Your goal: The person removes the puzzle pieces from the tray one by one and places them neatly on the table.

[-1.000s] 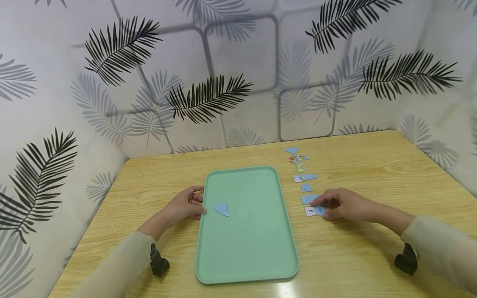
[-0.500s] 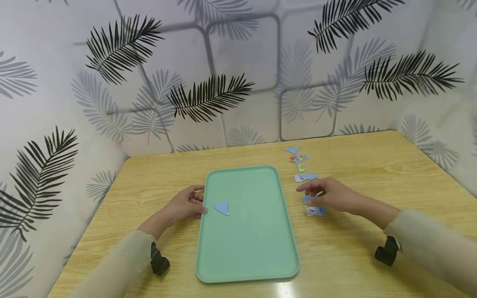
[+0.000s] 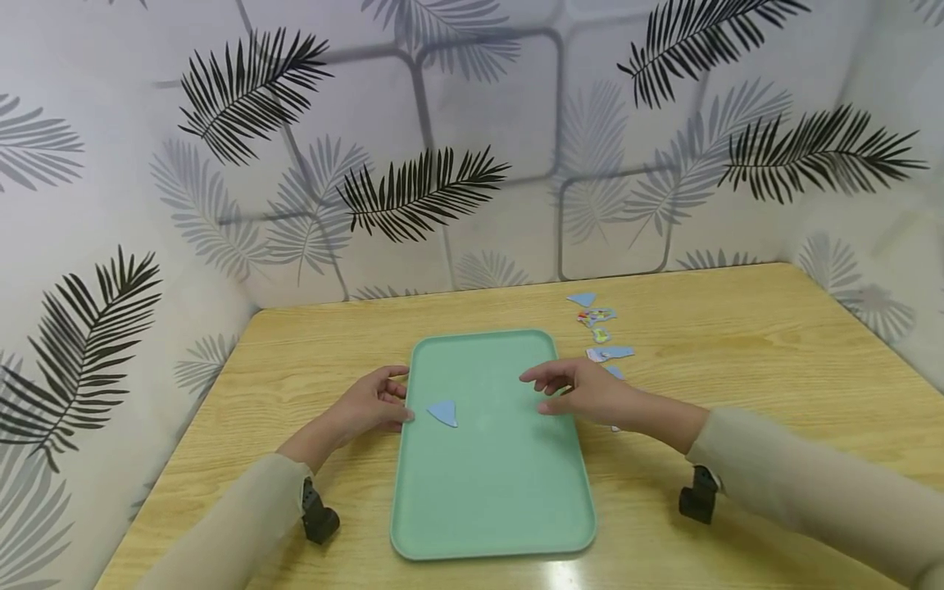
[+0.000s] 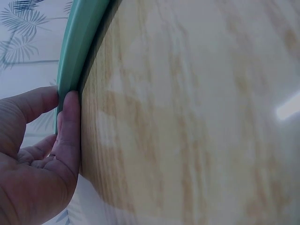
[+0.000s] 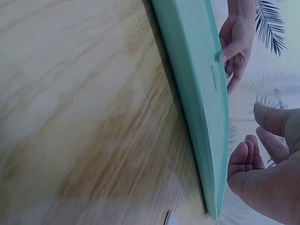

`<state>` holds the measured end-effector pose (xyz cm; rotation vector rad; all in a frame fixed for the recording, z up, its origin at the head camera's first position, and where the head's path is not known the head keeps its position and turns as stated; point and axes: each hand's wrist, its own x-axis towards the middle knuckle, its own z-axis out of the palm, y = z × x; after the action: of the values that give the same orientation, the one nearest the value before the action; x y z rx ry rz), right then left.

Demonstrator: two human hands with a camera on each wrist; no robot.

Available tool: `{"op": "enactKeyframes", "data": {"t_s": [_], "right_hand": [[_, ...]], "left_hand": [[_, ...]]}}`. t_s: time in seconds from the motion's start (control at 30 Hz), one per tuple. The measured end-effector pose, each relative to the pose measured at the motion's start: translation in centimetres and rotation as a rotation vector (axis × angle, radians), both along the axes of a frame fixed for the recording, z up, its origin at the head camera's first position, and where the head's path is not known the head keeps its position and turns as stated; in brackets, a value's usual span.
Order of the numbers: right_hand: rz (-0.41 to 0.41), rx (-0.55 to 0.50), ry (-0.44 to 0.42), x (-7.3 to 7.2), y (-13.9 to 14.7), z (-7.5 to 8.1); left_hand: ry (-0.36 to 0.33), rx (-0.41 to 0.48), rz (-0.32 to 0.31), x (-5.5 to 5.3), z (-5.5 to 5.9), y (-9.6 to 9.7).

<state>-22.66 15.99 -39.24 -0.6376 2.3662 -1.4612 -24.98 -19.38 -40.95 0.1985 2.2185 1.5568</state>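
A green tray (image 3: 487, 483) lies on the table with one blue puzzle piece (image 3: 443, 412) in its left half. At the tray's left edge my left hand (image 3: 374, 401) holds the rim, thumb on top and fingers along the outer side; the left wrist view shows this hand (image 4: 42, 145) at the green edge (image 4: 77, 51). My right hand (image 3: 583, 389) hovers over the tray's right side with thumb and fingers apart. Nothing shows between them in the right wrist view, where this hand (image 5: 267, 164) is above the tray (image 5: 201, 93).
To the right of the tray runs a column of puzzle pieces: a blue triangle (image 3: 583, 299), a colourful piece (image 3: 597, 315), a small yellow-green one (image 3: 601, 335) and a long blue-white one (image 3: 610, 353). The nearer ones are partly hidden by my right hand. A patterned wall stands behind the table.
My right hand has left the nearest puzzle pieces and moved left over the tray. My left hand and the blue piece in the tray have stayed put.
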Motion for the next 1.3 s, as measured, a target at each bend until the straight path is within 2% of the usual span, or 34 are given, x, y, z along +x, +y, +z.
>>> {"op": "enactKeyframes", "data": {"t_s": [0.33,0.47,0.87,1.1,1.3], "right_hand": [[0.049,-0.006,-0.002,-0.3,-3.8,0.1],[0.058,0.002,-0.016,-0.2,-5.4,0.2],[-0.030,0.016,-0.105,-0.6,-9.4,-0.7],[-0.072,0.015,-0.114,-1.0,-10.9,-1.4],[-0.111,0.073,-0.115,-1.0,-11.7,-1.4]], "left_hand": [[0.000,-0.004,0.019,0.0,-0.2,0.1],[0.004,0.006,0.008,0.1,-0.2,0.1],[0.006,0.014,0.005,0.0,-0.2,0.1],[0.003,0.018,0.010,0.0,-0.3,0.1],[0.002,0.020,0.006,0.0,-0.2,0.0]]}}
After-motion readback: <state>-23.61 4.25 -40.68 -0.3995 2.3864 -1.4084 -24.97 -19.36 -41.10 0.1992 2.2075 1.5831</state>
